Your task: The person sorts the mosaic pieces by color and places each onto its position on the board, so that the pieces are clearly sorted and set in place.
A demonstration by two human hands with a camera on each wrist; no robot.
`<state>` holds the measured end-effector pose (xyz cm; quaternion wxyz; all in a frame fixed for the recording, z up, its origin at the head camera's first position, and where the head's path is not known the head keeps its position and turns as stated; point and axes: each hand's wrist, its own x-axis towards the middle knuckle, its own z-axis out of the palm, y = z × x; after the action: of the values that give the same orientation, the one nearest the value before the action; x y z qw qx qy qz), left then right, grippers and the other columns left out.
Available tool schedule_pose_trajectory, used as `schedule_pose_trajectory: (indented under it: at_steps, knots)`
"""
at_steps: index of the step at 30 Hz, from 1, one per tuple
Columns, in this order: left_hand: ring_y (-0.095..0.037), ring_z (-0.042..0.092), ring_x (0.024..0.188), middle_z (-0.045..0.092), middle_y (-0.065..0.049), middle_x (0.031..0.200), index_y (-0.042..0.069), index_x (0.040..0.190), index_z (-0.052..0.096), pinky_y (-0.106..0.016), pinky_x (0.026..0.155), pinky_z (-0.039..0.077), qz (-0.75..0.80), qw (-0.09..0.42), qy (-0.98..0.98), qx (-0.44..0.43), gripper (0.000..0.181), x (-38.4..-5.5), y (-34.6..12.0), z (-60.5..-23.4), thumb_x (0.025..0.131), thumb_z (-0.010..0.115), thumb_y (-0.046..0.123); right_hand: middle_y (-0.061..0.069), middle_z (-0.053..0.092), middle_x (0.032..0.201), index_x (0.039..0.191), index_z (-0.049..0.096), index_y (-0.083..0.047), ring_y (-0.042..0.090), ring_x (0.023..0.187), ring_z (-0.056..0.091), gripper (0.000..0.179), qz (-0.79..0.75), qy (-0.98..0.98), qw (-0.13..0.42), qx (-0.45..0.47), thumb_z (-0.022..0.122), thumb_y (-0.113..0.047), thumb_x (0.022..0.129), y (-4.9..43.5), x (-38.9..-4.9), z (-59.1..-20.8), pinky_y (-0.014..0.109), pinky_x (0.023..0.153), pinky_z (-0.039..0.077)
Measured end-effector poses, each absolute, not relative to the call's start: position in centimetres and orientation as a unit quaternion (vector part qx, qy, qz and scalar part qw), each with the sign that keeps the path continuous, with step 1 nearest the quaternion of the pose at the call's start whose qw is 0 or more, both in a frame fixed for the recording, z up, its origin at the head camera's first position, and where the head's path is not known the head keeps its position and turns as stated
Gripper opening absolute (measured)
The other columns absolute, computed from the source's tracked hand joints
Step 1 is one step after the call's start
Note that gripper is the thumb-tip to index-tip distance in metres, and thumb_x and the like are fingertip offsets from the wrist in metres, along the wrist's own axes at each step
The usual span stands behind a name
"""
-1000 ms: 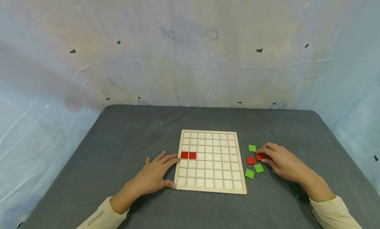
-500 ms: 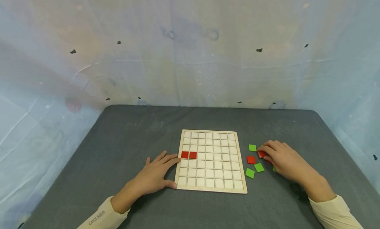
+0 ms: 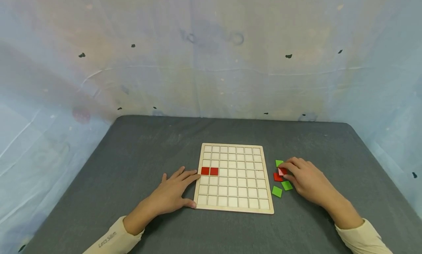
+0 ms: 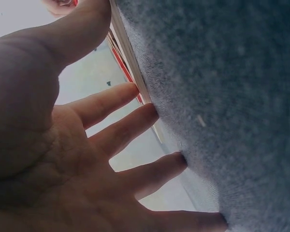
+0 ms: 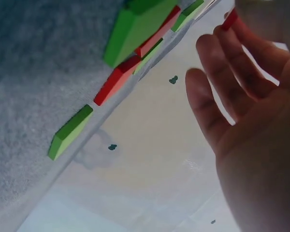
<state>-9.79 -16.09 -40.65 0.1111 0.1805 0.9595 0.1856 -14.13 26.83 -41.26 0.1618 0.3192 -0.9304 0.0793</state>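
Observation:
My right hand (image 3: 306, 179) pinches a small red square tile (image 3: 282, 171) between thumb and fingers, over the loose tiles right of the board. In the right wrist view that red tile (image 5: 230, 19) shows at the fingertips, raised off the cloth. My left hand (image 3: 173, 193) lies with fingers spread along the left edge of a wooden grid board (image 3: 232, 182). Its thumb and a fingertip touch the board's rim, and other fingertips rest on the cloth. Two red tiles (image 3: 209, 171) sit side by side in one row at the board's left side.
Beside the board's right edge lie a red tile (image 3: 278, 177) and several green tiles (image 3: 277, 191). More red and green tiles, such as a green one (image 5: 71, 130), show in the right wrist view, partly hidden under the hand in the head view. Grey cloth (image 3: 158, 137) covers the table.
My right hand has lifted a red tile from the loose tiles and shifted left with it, towards the board. The left hand has stayed at the board's edge.

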Motion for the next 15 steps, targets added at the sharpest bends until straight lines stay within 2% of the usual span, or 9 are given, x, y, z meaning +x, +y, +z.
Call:
schedule_pose_trajectory:
  at_steps: [15]
  knots:
    - [-0.039, 0.021, 0.153, 0.039, 0.003, 0.159, 0.027, 0.148, 0.048, -0.084, 0.104, 0.014, 0.199, 0.123, 0.955, 0.182, 0.084, -9.9, -16.2, -40.6, 0.074, 0.083, 0.047, 0.003, 0.065, 0.114, 0.12, 0.068, -0.015, 0.021, 0.098, 0.063, 0.035, 0.11, -0.929, 0.136, 0.325, 0.078, -0.016, 0.086, 25.6, -14.1, -41.2, 0.044, 0.079, 0.052]
